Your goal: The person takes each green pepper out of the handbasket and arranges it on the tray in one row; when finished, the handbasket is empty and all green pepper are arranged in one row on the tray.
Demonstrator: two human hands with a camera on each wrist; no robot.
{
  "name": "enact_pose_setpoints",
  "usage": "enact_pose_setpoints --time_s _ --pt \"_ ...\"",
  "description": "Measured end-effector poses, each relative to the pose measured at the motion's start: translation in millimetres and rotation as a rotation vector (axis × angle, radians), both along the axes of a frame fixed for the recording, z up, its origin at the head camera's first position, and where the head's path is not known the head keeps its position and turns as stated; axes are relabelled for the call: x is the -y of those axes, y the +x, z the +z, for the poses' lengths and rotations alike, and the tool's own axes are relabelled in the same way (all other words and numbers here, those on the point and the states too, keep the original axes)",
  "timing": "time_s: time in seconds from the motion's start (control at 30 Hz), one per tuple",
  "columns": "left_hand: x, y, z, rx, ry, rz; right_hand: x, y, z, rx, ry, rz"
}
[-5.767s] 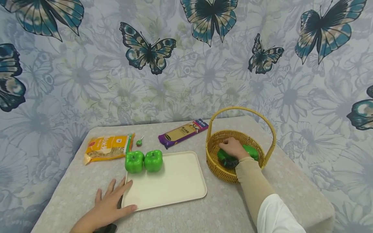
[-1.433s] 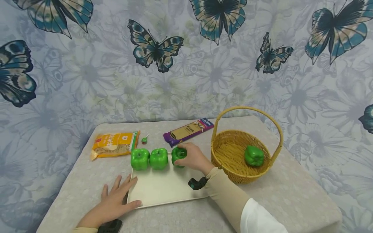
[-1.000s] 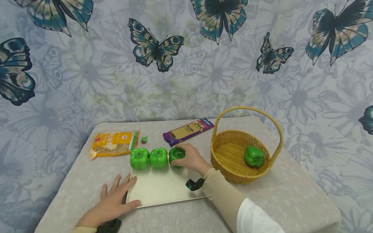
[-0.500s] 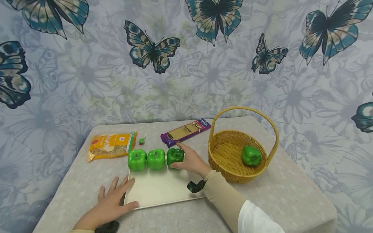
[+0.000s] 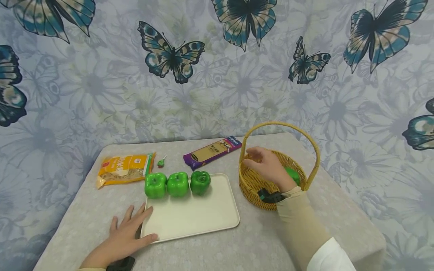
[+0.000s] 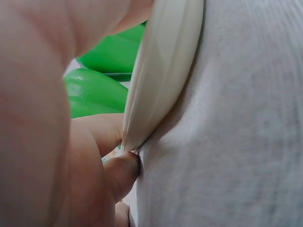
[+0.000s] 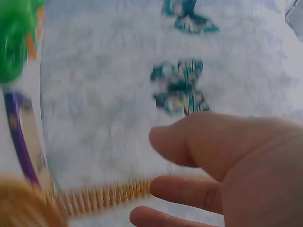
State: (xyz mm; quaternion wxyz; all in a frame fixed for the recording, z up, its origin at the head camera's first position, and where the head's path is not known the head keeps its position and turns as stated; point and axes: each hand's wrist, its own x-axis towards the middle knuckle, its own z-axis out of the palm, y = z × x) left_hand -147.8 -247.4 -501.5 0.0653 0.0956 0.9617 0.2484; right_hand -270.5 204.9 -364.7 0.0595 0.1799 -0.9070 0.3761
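The right hand (image 5: 269, 168) hangs over the round woven wicker basket with the hoop handle (image 5: 252, 180), its fingers (image 5: 252, 154) loosely spread and holding nothing, and just beneath the palm lies a glossy green bell pepper (image 5: 293, 175), mostly hidden behind the hand. It looks light, smooth and fairly stiff — probably best taken round its broad shoulders with the thumb opposite the fingers, since the skin may slip. The handle arches above the knuckles and the basket's wall stands close on either side, so both could hinder a lift. Away to the left of those fingers, three more green peppers (image 5: 177, 184) sit in a touching row at the far edge of the cream rectangular plastic tray (image 5: 200, 218). The left hand (image 5: 127, 235) lies flat on the grey desk (image 5: 257, 244), fingers straight, thumb pressing the tray's near corner. Beyond lie a purple packet of noodles (image 5: 211, 151), a yellow bag (image 5: 123, 169) and a small green lollipop (image 5: 161, 163).
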Motion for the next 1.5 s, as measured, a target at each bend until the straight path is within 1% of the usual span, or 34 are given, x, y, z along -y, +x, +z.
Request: enact_pose_setpoints --time_s 0.1,0.23,0.37,0.5,0.6,0.67,0.73,0.83,0.93,1.0,1.1,1.17,1.3,1.4,1.5 --pt "0 0.6 -0.9 0.006 0.005 0.001 -33 -9.6 -7.0 0.028 0.094 -0.08" --pt "-2 2.6 -3.2 0.007 0.014 -0.004 -64 -21.1 -23.6 0.08 0.188 -0.141" --pt "-3 4.5 -4.9 0.015 0.008 -0.005 -80 -25.4 -41.6 0.157 0.293 -0.182" --pt "-4 5.4 -5.1 0.022 0.009 -0.008 -83 -24.1 -56.2 0.207 0.377 -0.229" --pt "-4 5.9 -5.2 0.015 0.015 -0.013 -81 -23.1 -61.3 0.203 0.363 -0.266" --pt "-4 4.9 -5.2 0.021 0.022 -0.013 -80 -24.0 -63.0 0.193 0.345 -0.277" --pt "-4 3.1 -4.5 0.029 0.017 -0.008 -79 -25.5 -64.1 0.188 0.348 -0.275" --pt "-3 1.1 -2.8 0.045 0.02 -0.003 -78 -27.5 -66.3 0.192 0.395 -0.272" --pt "-3 0.8 -1.3 0.038 0.019 -0.003 -77 -28.1 -67.1 0.197 0.443 -0.279" --pt "-3 0.8 -0.8 0.039 0.021 -0.001 -77 -28.7 -67.5 0.191 0.456 -0.29" --pt "-4 0.9 0.1 0.041 0.02 0.0 -77 -30.0 -67.9 0.175 0.424 -0.311" --pt "-3 1.1 0.9 0.038 0.018 -0.002 -77 -31.9 -68.4 0.144 0.406 -0.325" --pt "-2 1.6 3.4 0.026 0.013 0.001 -76 -37.1 -69.0 0.086 0.381 -0.306" --pt "-2 2.1 5.0 0.026 0.004 0.002 -75 -39.3 -68.9 0.079 0.4 -0.273" --pt "-3 2.4 5.7 0.03 -0.004 0.0 -75 -40.0 -69.7 0.076 0.429 -0.264"
